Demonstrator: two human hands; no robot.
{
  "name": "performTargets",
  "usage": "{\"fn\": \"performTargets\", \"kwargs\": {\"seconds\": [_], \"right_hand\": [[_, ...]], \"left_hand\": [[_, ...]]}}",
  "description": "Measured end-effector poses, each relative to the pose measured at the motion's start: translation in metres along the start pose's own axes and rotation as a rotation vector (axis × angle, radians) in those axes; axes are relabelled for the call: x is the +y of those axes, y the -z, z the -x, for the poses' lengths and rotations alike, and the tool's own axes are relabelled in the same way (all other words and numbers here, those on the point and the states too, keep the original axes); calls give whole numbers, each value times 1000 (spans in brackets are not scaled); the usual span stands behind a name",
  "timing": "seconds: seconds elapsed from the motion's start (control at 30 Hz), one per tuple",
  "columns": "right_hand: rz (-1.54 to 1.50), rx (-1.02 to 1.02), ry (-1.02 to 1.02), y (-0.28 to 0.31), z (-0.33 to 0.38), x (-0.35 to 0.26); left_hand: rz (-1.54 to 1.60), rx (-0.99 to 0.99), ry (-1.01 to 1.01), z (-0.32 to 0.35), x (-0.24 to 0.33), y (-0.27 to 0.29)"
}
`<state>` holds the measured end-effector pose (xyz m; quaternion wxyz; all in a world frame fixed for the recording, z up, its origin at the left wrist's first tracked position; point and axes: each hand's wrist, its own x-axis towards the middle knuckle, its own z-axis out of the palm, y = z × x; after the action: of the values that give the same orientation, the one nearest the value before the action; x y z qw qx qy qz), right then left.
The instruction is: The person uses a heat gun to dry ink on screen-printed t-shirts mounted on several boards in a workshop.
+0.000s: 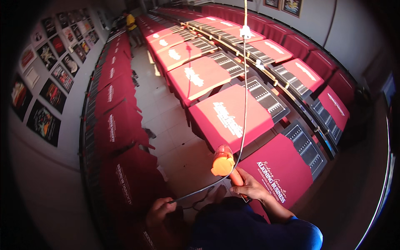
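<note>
My right hand (251, 186) is closed around the handle of an orange heat gun (224, 163). Its round body tilts up and to the left, above the gap between the rows. A dark cable (200, 191) crosses in front of me, and my left hand (160, 211) grips it at the lower left. Closest to my right hand lies a maroon T-shirt (293, 164) with white lettering, spread flat on a board. Just beyond it another maroon T-shirt (254, 109) is laid out in bright sunlight.
Long rows of maroon shirts stretch away on boards with black slotted ends (266, 98). A metal rail (300, 106) runs between rows. More shirts (118, 121) hang at left beside the tiled aisle (166, 121). A cord (246, 54) hangs overhead. A person in yellow (131, 23) stands far off.
</note>
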<state>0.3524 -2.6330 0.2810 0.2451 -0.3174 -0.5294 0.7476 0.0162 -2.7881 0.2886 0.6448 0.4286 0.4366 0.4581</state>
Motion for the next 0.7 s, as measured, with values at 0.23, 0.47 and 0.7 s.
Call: {"fn": "performTargets", "kwargs": {"seconds": [0.23, 0.47, 0.7], "right_hand": [[711, 465, -247, 46, 12, -36], [699, 1062, -80, 93, 73, -30], [1042, 1607, -284, 123, 198, -2]], "left_hand": [[274, -352, -451, -50, 76, 89], [425, 65, -620, -102, 160, 224], [231, 817, -409, -183, 182, 446]]}}
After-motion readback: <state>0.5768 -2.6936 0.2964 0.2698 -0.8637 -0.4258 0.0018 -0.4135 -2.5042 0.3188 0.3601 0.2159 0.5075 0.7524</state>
